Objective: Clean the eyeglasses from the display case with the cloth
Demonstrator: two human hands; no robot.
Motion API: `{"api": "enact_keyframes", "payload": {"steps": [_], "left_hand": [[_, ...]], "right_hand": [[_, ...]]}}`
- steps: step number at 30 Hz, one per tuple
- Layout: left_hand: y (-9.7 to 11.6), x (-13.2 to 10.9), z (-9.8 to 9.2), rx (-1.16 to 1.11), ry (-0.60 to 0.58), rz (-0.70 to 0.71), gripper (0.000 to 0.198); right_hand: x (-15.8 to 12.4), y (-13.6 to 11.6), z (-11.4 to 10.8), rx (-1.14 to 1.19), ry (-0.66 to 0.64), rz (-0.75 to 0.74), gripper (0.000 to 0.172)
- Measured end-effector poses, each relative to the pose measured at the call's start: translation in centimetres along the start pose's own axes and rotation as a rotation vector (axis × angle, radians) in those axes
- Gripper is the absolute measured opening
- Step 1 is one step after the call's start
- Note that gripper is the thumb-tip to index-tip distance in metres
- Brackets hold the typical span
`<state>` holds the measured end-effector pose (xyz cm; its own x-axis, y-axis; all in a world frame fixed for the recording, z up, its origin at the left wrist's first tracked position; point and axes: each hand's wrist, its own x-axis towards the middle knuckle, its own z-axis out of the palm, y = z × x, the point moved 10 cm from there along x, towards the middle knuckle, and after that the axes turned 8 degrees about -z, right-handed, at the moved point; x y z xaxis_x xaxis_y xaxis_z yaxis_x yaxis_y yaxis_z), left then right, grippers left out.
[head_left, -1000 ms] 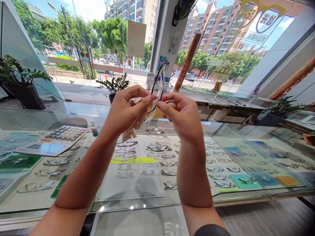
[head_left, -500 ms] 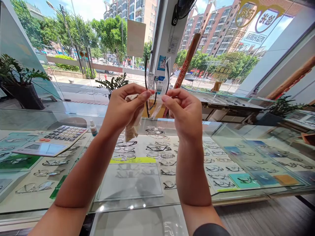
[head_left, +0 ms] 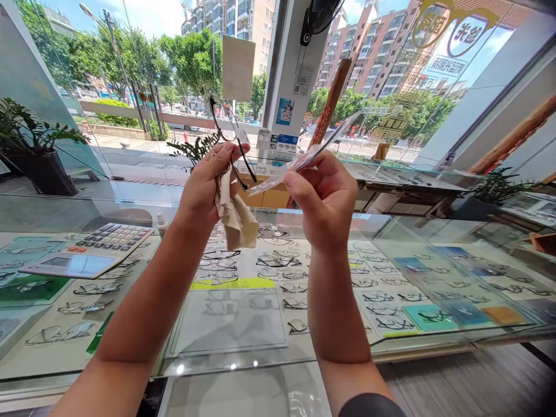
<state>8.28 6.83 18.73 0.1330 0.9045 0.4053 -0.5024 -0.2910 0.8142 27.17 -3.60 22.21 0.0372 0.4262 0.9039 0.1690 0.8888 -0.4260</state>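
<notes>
My left hand is closed on a thin pair of dark-rimmed glasses, raised above the counter. A beige cleaning cloth with a zigzag edge hangs from the same hand. Between thumb and fingers, my right hand pinches a clear plastic sleeve that slants up to the right. A thin dark strip shows along its upper part; I cannot tell whether it is a glasses temple. The sleeve's lower end comes close to the glasses, and whether they touch is unclear.
Below my hands is a glass display counter with rows of glasses inside. To the left lie a large calculator and a small bottle. Potted plants stand by the window, and a wooden pole leans ahead.
My left hand has tipped the glasses to the left, and more of the cloth hangs down. The plastic sleeve in my right hand has swung from near upright to a slant.
</notes>
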Motion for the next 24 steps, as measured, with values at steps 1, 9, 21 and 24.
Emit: {"api": "enact_keyframes", "payload": {"steps": [1,9,21,24], "left_hand": [[0.2,0.0,-0.2,0.031,0.001,-0.007,0.036],[0.4,-0.9,0.9,0.203,-0.198,-0.096,0.04],[-0.1,-1.7,3.1,0.194,-0.353,-0.13,0.044],[-0.1,-1.8,3.4,0.176,-0.362,-0.133,0.044]], "right_hand": [[0.0,-0.2,0.4,-0.004,-0.051,0.003,0.024],[0.4,0.7,0.5,0.018,-0.091,0.096,0.015],[0.4,2.3,1.7,0.15,-0.201,0.231,0.033],[0.3,2.5,2.1,0.172,-0.231,0.248,0.037]]}}
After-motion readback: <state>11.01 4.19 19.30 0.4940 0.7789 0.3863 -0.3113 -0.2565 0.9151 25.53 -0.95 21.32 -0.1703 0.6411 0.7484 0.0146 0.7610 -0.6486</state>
